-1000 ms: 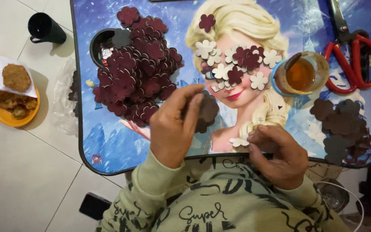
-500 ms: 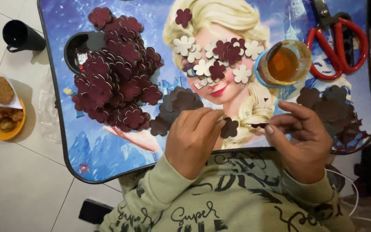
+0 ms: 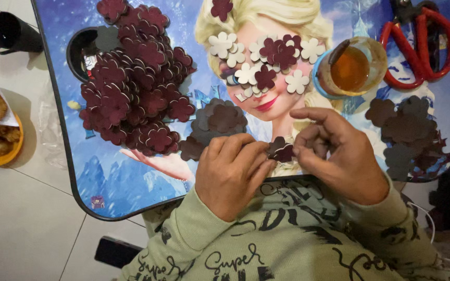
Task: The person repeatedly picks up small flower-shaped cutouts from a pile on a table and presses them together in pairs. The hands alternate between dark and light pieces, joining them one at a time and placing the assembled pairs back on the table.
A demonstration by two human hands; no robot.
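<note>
A small maroon flower-shaped foam cutout (image 3: 281, 150) is pinched between the fingertips of the left hand (image 3: 231, 171) and the right hand (image 3: 339, 156), both closed on it, just above the near edge of the blue picture-printed lap table (image 3: 131, 182). Just beyond the left hand a short stack of dark brown flower cutouts (image 3: 217, 122) is seen; further left lies a large heap of maroon flower cutouts (image 3: 136, 88), partly over a black cup holder (image 3: 82, 49). White and maroon flowers (image 3: 266, 60) are scattered over the printed face. A round tub of amber glue (image 3: 350, 67), red-handled scissors (image 3: 417, 44) and another pile of brown cutouts (image 3: 407, 130) are placed to the right. Since the piece is held at the table's edge, a slackened pinch could let it drop into the lap; the layers could also be misaligned if pressed unevenly.
</note>
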